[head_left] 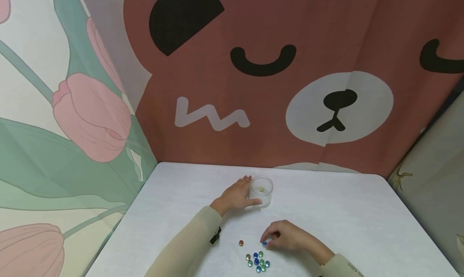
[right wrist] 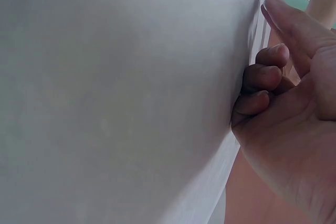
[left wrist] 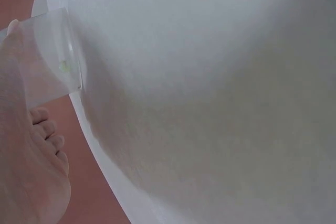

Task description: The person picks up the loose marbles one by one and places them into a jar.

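Note:
In the head view, my left hand (head_left: 236, 195) holds a clear plastic cup (head_left: 267, 201) from its left side, thumb in front and fingers behind. A single yellow-green marble (head_left: 262, 190) lies inside the cup, and it shows through the wall in the left wrist view. My right hand (head_left: 286, 236) pinches a blue glass marble (head_left: 264, 244) between thumb and forefinger just above or at the table. From the right wrist, the other fingers (right wrist: 262, 77) look curled in and the marble is hidden. Just below that hand lies a loose cluster of blue, green and brown marbles (head_left: 256, 262).
A lone orange-brown marble (head_left: 241, 243) lies left of my right hand. The white table (head_left: 333, 204) ends at the back against a brown bear-print curtain (head_left: 261, 144). A flower-print curtain (head_left: 90, 120) hangs along the left.

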`<state>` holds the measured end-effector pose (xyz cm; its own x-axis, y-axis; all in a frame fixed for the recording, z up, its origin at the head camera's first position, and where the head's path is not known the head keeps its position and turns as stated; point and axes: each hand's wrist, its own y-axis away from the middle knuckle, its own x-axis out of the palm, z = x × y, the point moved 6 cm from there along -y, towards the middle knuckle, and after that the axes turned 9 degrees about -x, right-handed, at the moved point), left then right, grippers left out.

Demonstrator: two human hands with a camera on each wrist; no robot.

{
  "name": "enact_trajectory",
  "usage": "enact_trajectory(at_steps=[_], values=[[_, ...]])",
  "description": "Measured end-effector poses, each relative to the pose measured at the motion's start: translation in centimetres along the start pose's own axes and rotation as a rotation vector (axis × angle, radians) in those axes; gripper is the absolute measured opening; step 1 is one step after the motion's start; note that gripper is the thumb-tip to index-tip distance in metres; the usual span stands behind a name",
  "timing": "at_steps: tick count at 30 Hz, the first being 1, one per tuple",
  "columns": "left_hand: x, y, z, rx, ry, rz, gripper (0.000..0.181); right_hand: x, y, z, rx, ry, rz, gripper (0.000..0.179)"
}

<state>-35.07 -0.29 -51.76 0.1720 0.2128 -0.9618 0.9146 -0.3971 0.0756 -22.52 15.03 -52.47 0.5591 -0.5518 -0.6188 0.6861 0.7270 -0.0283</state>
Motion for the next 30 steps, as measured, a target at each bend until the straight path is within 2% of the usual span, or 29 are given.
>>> enact_trajectory(at_steps=[21,30], values=[[0.2,-0.2,0.2,0.007,0.005,-0.007,0.107,-1.2,-0.6,0.6,0.025,0.004,-0.026,0.012],[0.1,-0.1,0.2,0.007,0.005,-0.008,0.107,-2.8,-1.0,0.4,0.023,0.034,-0.085,0.014]])
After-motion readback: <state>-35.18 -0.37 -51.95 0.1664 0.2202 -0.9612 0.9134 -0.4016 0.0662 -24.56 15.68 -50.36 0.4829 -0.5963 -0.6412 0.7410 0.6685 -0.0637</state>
